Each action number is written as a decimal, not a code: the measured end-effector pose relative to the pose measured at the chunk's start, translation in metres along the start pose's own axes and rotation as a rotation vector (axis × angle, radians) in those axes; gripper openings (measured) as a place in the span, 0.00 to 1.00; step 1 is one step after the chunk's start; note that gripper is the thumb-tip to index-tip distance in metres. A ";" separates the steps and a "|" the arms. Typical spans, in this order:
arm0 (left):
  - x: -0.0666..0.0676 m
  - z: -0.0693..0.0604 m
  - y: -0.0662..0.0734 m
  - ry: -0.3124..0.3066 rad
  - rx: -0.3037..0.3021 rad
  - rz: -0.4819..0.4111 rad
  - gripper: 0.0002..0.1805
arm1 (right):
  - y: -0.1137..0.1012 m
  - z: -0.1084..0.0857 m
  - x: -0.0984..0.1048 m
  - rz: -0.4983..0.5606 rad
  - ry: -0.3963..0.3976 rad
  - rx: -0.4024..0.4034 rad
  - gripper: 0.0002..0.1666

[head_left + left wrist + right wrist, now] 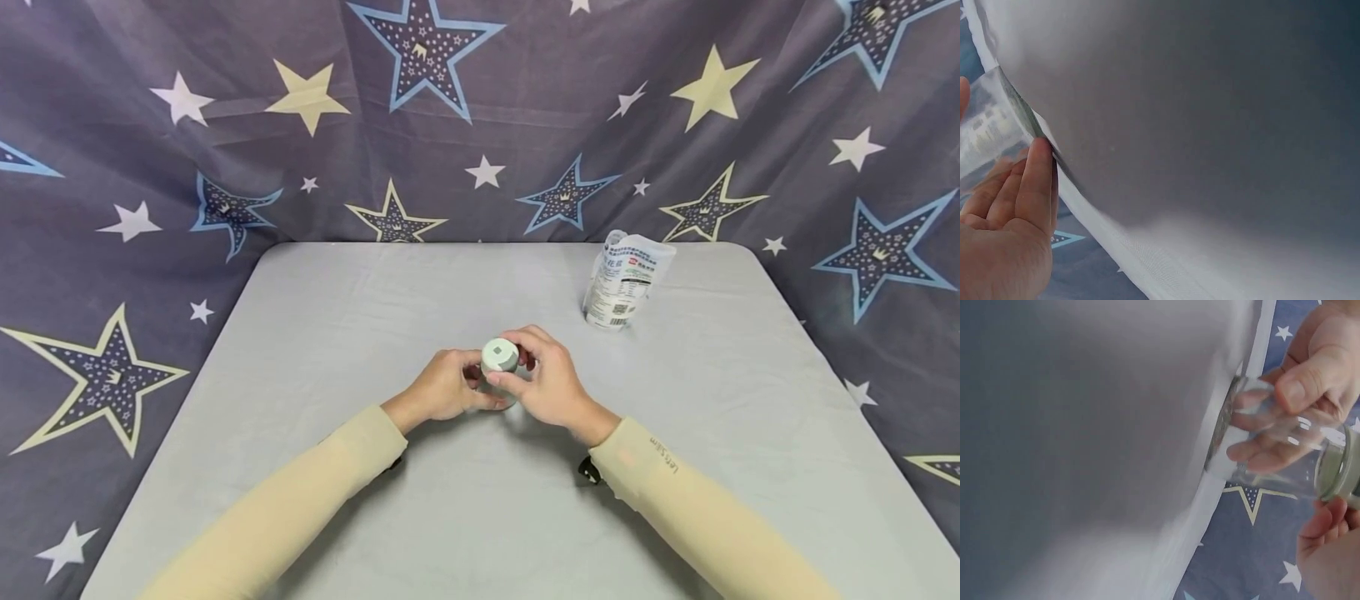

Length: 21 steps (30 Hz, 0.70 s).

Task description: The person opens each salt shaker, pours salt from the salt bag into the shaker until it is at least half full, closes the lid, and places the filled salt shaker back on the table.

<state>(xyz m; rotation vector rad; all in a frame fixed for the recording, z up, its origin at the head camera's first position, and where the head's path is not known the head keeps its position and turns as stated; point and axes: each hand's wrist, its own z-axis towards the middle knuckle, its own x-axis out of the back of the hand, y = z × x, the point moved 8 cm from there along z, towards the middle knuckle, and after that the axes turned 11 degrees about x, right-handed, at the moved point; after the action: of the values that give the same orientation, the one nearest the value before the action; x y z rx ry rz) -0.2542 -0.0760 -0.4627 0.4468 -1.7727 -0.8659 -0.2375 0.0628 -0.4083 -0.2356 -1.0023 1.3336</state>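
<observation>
A clear glass jar (1285, 459) with a pale green lid (499, 352) stands on the table between my hands. My left hand (446, 385) grips the glass body from the left; in the right wrist view its fingers show through the glass. My right hand (553, 379) holds the lid at its rim from the right, thumb in front and fingers behind. In the left wrist view the left hand (1013, 231) has its fingers by the jar's base, and the lid is out of frame.
A white printed pouch (622, 282) stands upright at the back right of the grey cloth-covered table (480, 517). Behind the table hangs a dark curtain (525, 67) patterned with stars.
</observation>
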 end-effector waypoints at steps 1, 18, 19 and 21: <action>0.000 0.000 0.000 0.001 0.001 0.001 0.21 | 0.000 0.001 0.000 0.005 -0.022 0.001 0.27; 0.000 0.000 -0.001 -0.002 -0.012 0.027 0.27 | 0.010 0.007 -0.004 0.184 -0.272 -0.006 0.33; 0.000 -0.001 -0.001 -0.002 -0.012 0.028 0.26 | 0.011 0.006 -0.004 0.193 -0.260 -0.023 0.34; 0.000 -0.001 -0.001 -0.002 -0.012 0.029 0.25 | 0.014 0.003 -0.002 0.207 -0.223 -0.061 0.37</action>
<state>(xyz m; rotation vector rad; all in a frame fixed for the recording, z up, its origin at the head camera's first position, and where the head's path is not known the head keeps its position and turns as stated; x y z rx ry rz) -0.2535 -0.0772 -0.4631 0.4121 -1.7704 -0.8567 -0.2493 0.0634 -0.4171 -0.2453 -1.2328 1.5434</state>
